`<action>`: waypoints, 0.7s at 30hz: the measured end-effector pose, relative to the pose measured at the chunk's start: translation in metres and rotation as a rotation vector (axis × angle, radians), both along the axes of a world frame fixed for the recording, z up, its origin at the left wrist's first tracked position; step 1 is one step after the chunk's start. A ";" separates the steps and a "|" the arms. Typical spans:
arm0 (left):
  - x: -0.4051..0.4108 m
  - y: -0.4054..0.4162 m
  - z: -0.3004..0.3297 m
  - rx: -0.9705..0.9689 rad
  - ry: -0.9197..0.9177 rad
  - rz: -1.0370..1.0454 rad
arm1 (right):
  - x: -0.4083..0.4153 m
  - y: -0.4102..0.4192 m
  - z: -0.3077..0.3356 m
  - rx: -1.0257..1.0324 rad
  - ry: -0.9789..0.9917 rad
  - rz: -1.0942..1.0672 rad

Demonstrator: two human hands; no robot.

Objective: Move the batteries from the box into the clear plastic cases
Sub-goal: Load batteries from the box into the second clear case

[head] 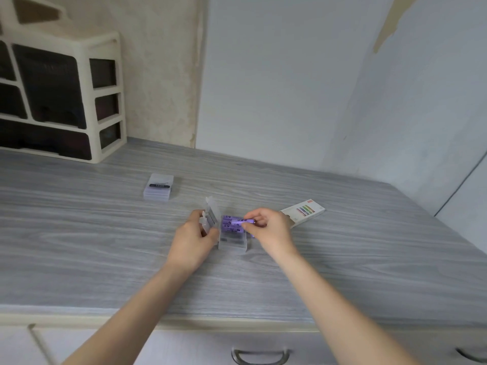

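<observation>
An open clear plastic case (233, 241) lies on the grey wood-grain desk (105, 233), its lid standing up at the left. My left hand (194, 243) grips the lid and left side of that case. Purple batteries (229, 225) lie in its far half; the near half looks bare. My right hand (268, 227) pinches one purple battery (247, 220) over the case's far right corner. The white battery box (303, 212) lies flat just right of my right hand. A second clear case (158, 191), closed, sits further back on the left.
A cream drawer organiser with dark drawers (60, 101) stands at the back left against the wall. The desk's front edge runs across the bottom, with drawer handles (260, 356) below it. Walls close off the back and right.
</observation>
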State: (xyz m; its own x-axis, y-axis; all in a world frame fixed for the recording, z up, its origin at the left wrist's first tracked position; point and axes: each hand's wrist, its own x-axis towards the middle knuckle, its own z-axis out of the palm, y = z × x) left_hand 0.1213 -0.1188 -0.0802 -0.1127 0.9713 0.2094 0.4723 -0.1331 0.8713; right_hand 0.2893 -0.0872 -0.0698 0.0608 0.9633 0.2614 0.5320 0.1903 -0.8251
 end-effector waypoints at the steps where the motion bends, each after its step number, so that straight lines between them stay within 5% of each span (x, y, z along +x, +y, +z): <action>1: 0.000 0.000 0.000 0.003 -0.005 0.000 | -0.002 -0.001 -0.002 0.004 -0.019 0.018; 21: 0.000 0.002 -0.002 0.036 0.015 0.014 | -0.014 -0.010 -0.001 0.160 -0.473 0.117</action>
